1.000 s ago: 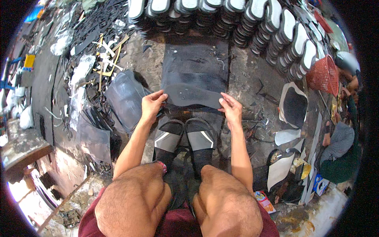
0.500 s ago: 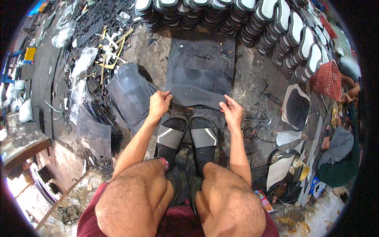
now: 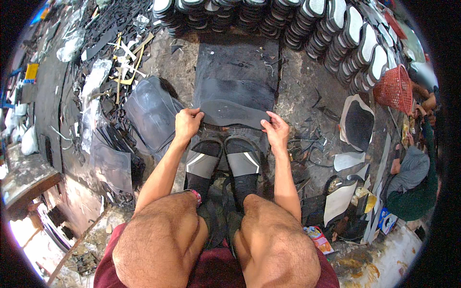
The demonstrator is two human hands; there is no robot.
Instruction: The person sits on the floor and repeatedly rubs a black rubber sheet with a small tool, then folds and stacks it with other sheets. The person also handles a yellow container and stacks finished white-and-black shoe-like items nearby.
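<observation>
A thin, dark grey sole-shaped piece [image 3: 233, 114] lies crosswise over the near part of a black rubber sheet [image 3: 235, 57], just beyond my sandalled feet. My left hand [image 3: 188, 126] pinches its left end between thumb and fingers. At the opposite end, the thumb and index finger of my right hand [image 3: 276, 132] close on the tip. The piece looks spread between both hands, its near edge curving. Whether it rests flat on the sheet or is slightly raised, I cannot tell.
Tall stacks of black soles with pale tops [image 3: 353, 26] line the back and right. A grey sheet with sole outlines [image 3: 151, 108] lies left, near heaped black offcuts [image 3: 98, 45]. A red basket [image 3: 393, 89] stands right, beside another person's arm and grey-clothed leg [image 3: 410, 168].
The whole view has shifted slightly, so everything sits a little further left. Both hands keep their hold on the sole-shaped piece, with hardly any movement over the sheet.
</observation>
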